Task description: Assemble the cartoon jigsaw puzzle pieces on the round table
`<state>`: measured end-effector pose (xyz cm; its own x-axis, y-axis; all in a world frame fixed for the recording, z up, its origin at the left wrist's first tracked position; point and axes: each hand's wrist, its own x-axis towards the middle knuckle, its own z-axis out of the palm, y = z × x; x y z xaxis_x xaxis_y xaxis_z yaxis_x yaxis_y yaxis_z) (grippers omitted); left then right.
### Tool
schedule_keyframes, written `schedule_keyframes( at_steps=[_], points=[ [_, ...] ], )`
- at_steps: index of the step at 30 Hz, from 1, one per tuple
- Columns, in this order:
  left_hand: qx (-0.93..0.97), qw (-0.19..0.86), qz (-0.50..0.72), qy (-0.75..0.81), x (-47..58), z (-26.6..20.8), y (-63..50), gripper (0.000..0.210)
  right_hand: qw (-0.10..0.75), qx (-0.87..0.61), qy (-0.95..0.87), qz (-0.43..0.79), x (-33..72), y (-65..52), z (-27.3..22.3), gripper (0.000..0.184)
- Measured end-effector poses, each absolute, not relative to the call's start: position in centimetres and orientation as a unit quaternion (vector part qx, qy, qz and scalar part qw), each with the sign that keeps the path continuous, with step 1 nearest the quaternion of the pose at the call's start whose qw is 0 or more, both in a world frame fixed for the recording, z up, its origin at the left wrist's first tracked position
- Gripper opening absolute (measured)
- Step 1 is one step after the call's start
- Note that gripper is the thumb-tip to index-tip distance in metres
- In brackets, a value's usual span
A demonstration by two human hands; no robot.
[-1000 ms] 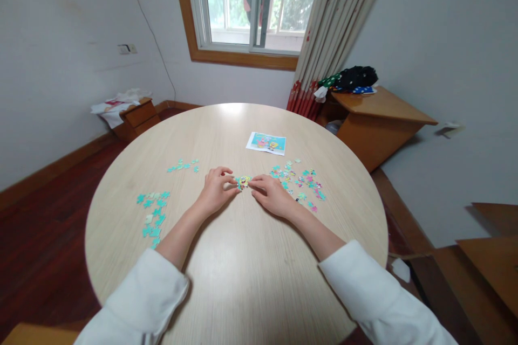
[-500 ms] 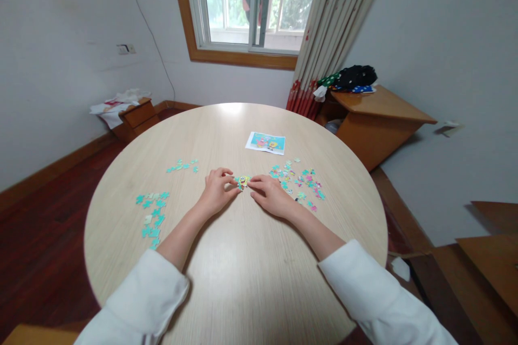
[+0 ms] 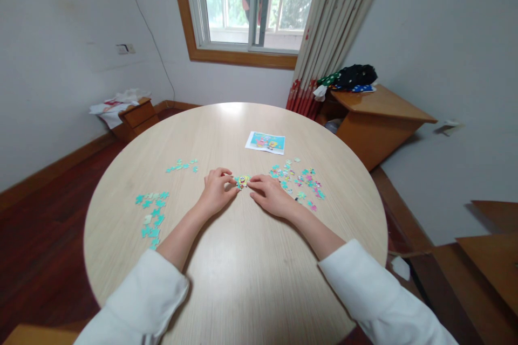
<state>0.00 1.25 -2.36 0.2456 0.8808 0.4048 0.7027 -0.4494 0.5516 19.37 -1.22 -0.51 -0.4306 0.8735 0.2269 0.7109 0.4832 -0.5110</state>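
A small patch of joined jigsaw puzzle pieces (image 3: 243, 180), yellow with a cartoon face and some teal, lies flat on the round table (image 3: 243, 280) between my hands. My left hand (image 3: 217, 190) grips its left edge with thumb and fingers. From the other side my right hand (image 3: 270, 193) has its fingertips closed on the right edge. My fingers hide part of the patch's outline. Just right of my right hand spread several loose pink, teal and yellow puzzle pieces (image 3: 309, 180).
Beyond my hands lies a printed reference picture (image 3: 265, 143). Teal puzzle pieces (image 3: 154, 221) form a column at the left, with a smaller teal group (image 3: 182, 166) farther back. A wooden cabinet (image 3: 380, 108) bearing cloths stands past the table's right back edge.
Both hands stay at the joined pieces with barely any shift. A little more of the yellow patch shows between the fingers.
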Motion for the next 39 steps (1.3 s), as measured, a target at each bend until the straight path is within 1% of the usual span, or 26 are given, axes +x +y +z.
schedule_keyframes(
  at_steps=[12,39],
  points=[
    [0.775,0.134,0.327,0.523,0.2,-2.0,1.1,0.005,0.220,-0.486,-0.827,0.178,19.4,-1.4,0.0,0.028],
    [0.756,0.135,0.290,0.571,1.1,-1.2,0.3,0.007,0.222,-0.487,-0.828,0.168,19.4,-1.3,-0.5,0.027]
  ],
)
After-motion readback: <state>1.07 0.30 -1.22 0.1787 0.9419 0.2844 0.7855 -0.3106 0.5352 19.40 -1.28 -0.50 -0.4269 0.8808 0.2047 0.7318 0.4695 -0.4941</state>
